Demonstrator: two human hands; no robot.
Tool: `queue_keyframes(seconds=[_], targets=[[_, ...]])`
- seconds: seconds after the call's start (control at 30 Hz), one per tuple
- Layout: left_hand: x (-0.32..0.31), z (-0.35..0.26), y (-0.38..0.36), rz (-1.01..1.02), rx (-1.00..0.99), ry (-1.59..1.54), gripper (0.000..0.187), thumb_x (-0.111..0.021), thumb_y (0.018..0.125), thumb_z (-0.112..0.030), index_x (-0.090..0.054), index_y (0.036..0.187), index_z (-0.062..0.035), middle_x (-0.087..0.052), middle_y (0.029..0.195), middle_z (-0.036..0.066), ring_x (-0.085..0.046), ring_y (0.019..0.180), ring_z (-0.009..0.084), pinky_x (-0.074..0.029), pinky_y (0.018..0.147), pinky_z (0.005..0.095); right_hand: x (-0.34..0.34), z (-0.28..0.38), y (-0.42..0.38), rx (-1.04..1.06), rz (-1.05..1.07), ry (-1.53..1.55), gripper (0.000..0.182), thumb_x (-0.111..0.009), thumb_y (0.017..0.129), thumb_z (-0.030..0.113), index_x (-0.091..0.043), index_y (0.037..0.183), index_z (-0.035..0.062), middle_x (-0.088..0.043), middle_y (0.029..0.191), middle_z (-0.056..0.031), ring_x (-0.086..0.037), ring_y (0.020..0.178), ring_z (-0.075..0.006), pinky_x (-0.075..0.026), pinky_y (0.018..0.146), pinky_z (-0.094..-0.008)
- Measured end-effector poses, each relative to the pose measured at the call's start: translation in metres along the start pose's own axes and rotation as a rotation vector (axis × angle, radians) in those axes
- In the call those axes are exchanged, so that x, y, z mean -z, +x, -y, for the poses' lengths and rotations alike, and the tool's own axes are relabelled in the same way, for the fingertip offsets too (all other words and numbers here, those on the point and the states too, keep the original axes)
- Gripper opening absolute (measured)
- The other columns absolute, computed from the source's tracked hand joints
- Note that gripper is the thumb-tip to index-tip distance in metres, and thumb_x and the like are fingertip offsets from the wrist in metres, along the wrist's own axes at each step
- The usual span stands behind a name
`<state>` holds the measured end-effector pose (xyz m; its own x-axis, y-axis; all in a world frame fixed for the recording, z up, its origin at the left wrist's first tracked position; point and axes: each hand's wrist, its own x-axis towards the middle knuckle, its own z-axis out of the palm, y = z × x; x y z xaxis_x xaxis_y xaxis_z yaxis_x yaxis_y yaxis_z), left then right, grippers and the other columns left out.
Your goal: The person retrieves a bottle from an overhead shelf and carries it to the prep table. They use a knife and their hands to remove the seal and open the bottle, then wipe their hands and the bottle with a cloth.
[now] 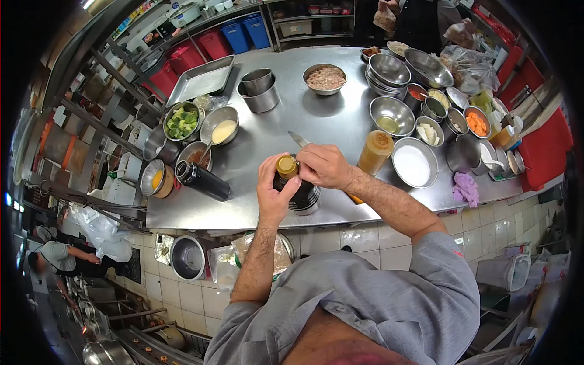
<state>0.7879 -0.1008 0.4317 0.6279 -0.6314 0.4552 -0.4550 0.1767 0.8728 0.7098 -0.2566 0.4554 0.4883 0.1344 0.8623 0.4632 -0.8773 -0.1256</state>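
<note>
A dark bottle [304,198] with a yellow cap [286,165] stands at the table's front edge. My left hand [272,187] is wrapped round its neck, the thumb lying just below the cap. At the cap's right side my right hand [324,165] is closed in a pinch; what its fingertips hold is hidden. A knife blade [298,139] shows beyond my right hand, its middle covered by the hand. An orange handle end [354,198] shows under my right forearm. Beside that forearm stands a squeeze bottle [376,152] of brown sauce, near a bowl of white liquid [415,162].
On the left of the steel table [255,201] are a black bottle [204,180] lying tilted, a broccoli bowl [184,121] and a yellow-liquid bowl [220,126]. A meat bowl [324,79] stands at the back. Several ingredient bowls and a purple cloth [465,188] crowd the right. Other people stand nearby.
</note>
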Motion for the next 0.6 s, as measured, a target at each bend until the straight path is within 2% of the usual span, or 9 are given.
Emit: queue_keyframes(seconds=[0.1, 0.17, 0.2, 0.27, 0.37, 0.43, 0.6], targets=[[0.001, 0.002, 0.005, 0.007, -0.022, -0.003, 0.046, -0.068, 0.070, -0.014, -0.056, 0.112, -0.0017, -0.056, 0.114, 0.011, -0.045, 0.114, 0.0265, -0.033, 0.099, 0.0367, -0.001, -0.001, -0.003, -0.093, -0.020, 0.082, 0.023, -0.065, 0.070, 0.004, -0.056, 0.092, 0.0030, -0.057, 0.081, -0.0072, -0.058, 0.060, -0.0229, -0.049, 0.050, -0.0327], [0.002, 0.007, 0.010, 0.020, -0.013, -0.035, 0.046, -0.069, 0.069, -0.015, -0.057, 0.112, -0.0014, -0.056, 0.113, 0.011, -0.046, 0.113, 0.0256, -0.034, 0.099, 0.0360, 0.005, 0.002, 0.005, -0.112, -0.029, 0.100, 0.029, -0.063, 0.071, -0.002, -0.057, 0.099, -0.0002, -0.060, 0.086, -0.0094, -0.061, 0.064, -0.0228, -0.051, 0.053, -0.0304], [0.004, 0.010, 0.012, 0.035, -0.003, -0.066, 0.046, -0.069, 0.068, -0.015, -0.057, 0.111, -0.0012, -0.056, 0.113, 0.011, -0.048, 0.111, 0.0247, -0.035, 0.098, 0.0352, 0.006, 0.002, 0.005, -0.116, -0.032, 0.096, 0.029, -0.063, 0.071, -0.002, -0.057, 0.099, -0.0002, -0.060, 0.086, -0.0094, -0.061, 0.064, -0.0228, -0.051, 0.053, -0.0304], [0.010, 0.021, 0.022, 0.102, 0.003, -0.137, 0.047, -0.069, 0.068, -0.015, -0.058, 0.111, -0.0008, -0.056, 0.113, 0.011, -0.049, 0.110, 0.0236, -0.036, 0.097, 0.0341, 0.007, -0.001, 0.006, -0.038, 0.027, -0.031, 0.036, -0.064, 0.074, 0.004, -0.055, 0.109, 0.0037, -0.059, 0.093, -0.0078, -0.062, 0.068, -0.0222, -0.052, 0.053, -0.0296], [0.025, 0.040, 0.046, 0.224, 0.037, -0.237, 0.050, -0.070, 0.066, -0.015, -0.057, 0.112, -0.0002, -0.056, 0.115, 0.010, -0.051, 0.107, 0.0199, -0.036, 0.096, 0.0313, 0.002, -0.004, 0.008, -0.009, 0.031, -0.125, 0.031, -0.062, 0.075, 0.006, -0.056, 0.105, 0.0026, -0.057, 0.087, -0.0064, -0.061, 0.066, -0.0203, -0.050, 0.051, -0.0287], [0.032, 0.042, 0.062, 0.416, 0.173, -0.362, 0.052, -0.070, 0.066, -0.014, -0.057, 0.114, -0.0011, -0.056, 0.115, 0.008, -0.051, 0.108, 0.0176, -0.036, 0.097, 0.0308, -0.001, -0.008, 0.012, 0.011, 0.043, -0.190, 0.028, -0.061, 0.074, 0.007, -0.056, 0.101, 0.0025, -0.054, 0.082, -0.0054, -0.059, 0.063, -0.0191, -0.049, 0.049, -0.0288], [0.027, 0.030, 0.059, 0.376, 0.158, -0.364, 0.052, -0.070, 0.067, -0.014, -0.057, 0.117, -0.0031, -0.057, 0.115, 0.005, -0.050, 0.109, 0.0157, -0.035, 0.098, 0.0303, -0.003, -0.018, 0.020, 0.114, 0.048, -0.313, 0.018, -0.061, 0.071, 0.012, -0.054, 0.087, 0.0041, -0.046, 0.068, -0.0025, -0.054, 0.056, -0.0160, -0.044, 0.046, -0.0290]])
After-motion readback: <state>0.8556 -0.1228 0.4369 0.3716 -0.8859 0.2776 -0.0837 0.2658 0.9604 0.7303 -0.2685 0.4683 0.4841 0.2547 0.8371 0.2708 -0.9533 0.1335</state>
